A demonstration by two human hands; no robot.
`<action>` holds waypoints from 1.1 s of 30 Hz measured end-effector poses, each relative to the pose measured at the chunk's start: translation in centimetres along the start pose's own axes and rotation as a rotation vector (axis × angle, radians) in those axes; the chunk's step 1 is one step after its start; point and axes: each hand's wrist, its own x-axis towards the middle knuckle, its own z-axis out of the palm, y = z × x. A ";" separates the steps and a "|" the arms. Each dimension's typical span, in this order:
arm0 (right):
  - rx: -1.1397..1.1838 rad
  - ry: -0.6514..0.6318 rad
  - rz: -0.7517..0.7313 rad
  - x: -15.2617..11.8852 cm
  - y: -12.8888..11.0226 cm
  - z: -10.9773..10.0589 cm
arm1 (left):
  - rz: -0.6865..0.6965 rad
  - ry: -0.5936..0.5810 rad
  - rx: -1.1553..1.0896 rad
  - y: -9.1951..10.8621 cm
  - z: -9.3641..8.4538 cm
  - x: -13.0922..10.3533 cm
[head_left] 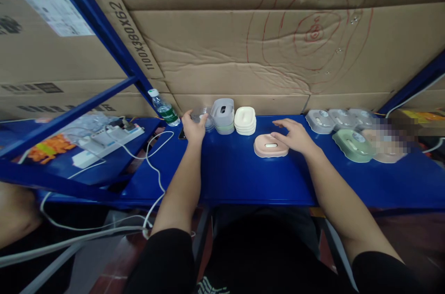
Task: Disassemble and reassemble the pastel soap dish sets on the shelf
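Observation:
My left hand (pixel 193 126) reaches to the clear plastic lids (pixel 208 120) at the back left of the blue table, thumb and fingers apart around their left side. Whether it grips a lid is hard to tell. My right hand (pixel 291 135) is spread, its thumb at the right edge of a pink oval box (pixel 270 149) with a pale slot piece on top. Between the hands, near the back, stand stacked grey and green containers (pixel 223 115) and a stack of cream trays (pixel 245 121).
Grey lidded boxes (pixel 320 121), a green one (pixel 354 145) and a pink one stand at the right. A water bottle (pixel 165 109), white cables and a power strip (pixel 107 145) lie left. Cardboard (pixel 215 43) backs the blue table (pixel 257 187). Someone's arm (pixel 17 213) shows far left.

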 end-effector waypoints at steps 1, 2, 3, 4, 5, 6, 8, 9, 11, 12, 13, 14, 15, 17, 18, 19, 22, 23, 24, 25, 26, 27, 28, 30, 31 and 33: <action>-0.027 -0.052 0.003 0.0 0.3 -0.2 | -0.009 -0.008 -0.003 0.0 0.0 0.0; -0.052 -0.109 0.013 -0.1 0.6 -0.3 | -0.016 -0.012 -0.006 0.0 0.0 -0.1; -0.072 -0.169 0.027 -0.1 1.0 -0.4 | -0.020 -0.013 -0.011 0.1 0.0 -0.2; -0.085 -0.228 0.042 -0.2 1.2 -0.5 | -0.019 -0.010 -0.019 0.1 0.0 -0.2; -0.092 -0.285 0.059 -0.2 1.5 -0.5 | -0.016 0.002 -0.029 0.2 -0.1 -0.2; -0.095 -0.337 0.075 -0.3 1.7 -0.5 | -0.010 0.028 -0.042 0.4 -0.2 -0.2; -0.094 -0.421 0.090 -0.3 1.9 -0.3 | 0.021 0.117 -0.074 0.7 -0.6 -0.1; -0.091 -0.452 0.086 -0.4 2.0 -0.1 | 0.052 0.172 -0.091 1.0 -0.8 -0.1; -0.067 -0.491 0.054 -0.4 1.9 0.3 | 0.146 0.263 -0.133 1.8 -1.4 -0.3; -0.051 -0.501 0.032 -0.4 1.8 0.5 | 0.201 0.285 -0.161 2.3 -1.6 -0.5; -0.035 -0.504 0.012 -0.4 1.7 0.7 | 0.260 0.284 -0.191 2.8 -1.8 -1.0; -0.022 -0.500 -0.004 -0.3 1.5 0.9 | 0.315 0.261 -0.222 3.5 -1.9 -1.6; -0.013 -0.488 -0.017 -0.3 1.3 1.1 | 0.374 0.206 -0.241 4.2 -1.9 -2.4; -0.003 -0.459 -0.053 -0.3 0.9 1.4 | 0.534 0.026 -0.234 5.7 -1.8 -4.2; 0.004 -0.444 -0.075 -0.2 0.8 1.4 | 0.620 -0.102 -0.213 6.4 -1.7 -5.2; 0.013 -0.429 -0.094 -0.2 0.7 1.4 | 0.698 -0.230 -0.194 7.0 -1.5 -6.2; 0.052 -0.363 -0.103 -0.1 0.4 1.2 | 0.817 -0.578 -0.140 8.2 -0.9 -8.4; 0.072 -0.335 -0.095 -0.1 0.3 1.1 | 0.826 -0.663 -0.125 8.3 -0.8 -8.8; 0.097 -0.306 -0.091 -0.1 0.2 1.0 | 0.823 -0.731 -0.110 8.4 -0.7 -9.1; 0.124 -0.278 -0.091 -0.1 0.2 1.0 | 0.811 -0.780 -0.095 8.4 -0.6 -9.3; 0.150 -0.254 -0.097 -0.1 0.1 1.0 | 0.794 -0.811 -0.082 8.4 -0.6 -9.4; 0.172 -0.235 -0.105 -0.1 0.0 1.1 | 0.780 -0.832 -0.075 8.4 -0.7 -9.5; 0.188 -0.222 -0.113 -0.1 -0.1 1.2 | 0.771 -0.844 -0.074 8.4 -0.8 -9.5; 0.200 -0.209 -0.124 -0.1 -0.3 1.4 | 0.771 -0.858 -0.089 8.4 -1.0 -9.3; 0.202 -0.207 -0.126 -0.1 -0.3 1.5 | 0.774 -0.871 -0.095 8.5 -1.1 -9.3; 0.203 -0.202 -0.126 0.0 -0.5 1.7 | 0.776 -0.906 -0.095 8.6 -1.2 -9.2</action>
